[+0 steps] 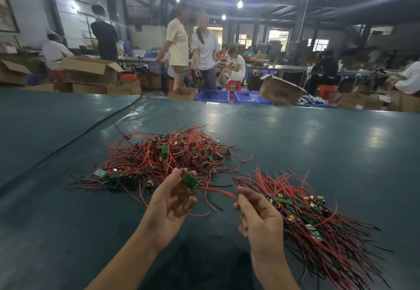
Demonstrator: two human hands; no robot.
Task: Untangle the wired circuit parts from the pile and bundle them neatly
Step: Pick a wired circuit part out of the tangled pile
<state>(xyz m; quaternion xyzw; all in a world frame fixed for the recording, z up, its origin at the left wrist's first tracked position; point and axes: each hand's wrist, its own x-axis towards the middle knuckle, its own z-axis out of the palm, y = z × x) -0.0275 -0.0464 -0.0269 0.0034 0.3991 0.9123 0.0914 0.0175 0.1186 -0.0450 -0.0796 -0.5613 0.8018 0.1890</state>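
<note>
Wired circuit parts lie in a tangled pile (163,155) of red and black leads near the middle of the dark green table mat (329,135), with a broad stretch of mat between the heap and the table's far edge (227,101). The left hand (170,201), palm up just in front of the pile, pinches a small green circuit board (191,181) between thumb and fingertips. Its red wires (218,192) run across to the right hand (259,212), whose thumb and forefinger nip them while the other fingers curl in. Just right of that hand lies a combed-out bundle (318,217), boards together and leads fanning toward the near right corner. A raised seam (91,128) in the mat runs diagonally on the left. Past the far edge sit blue crates (212,95) and a cardboard box (280,93).
</note>
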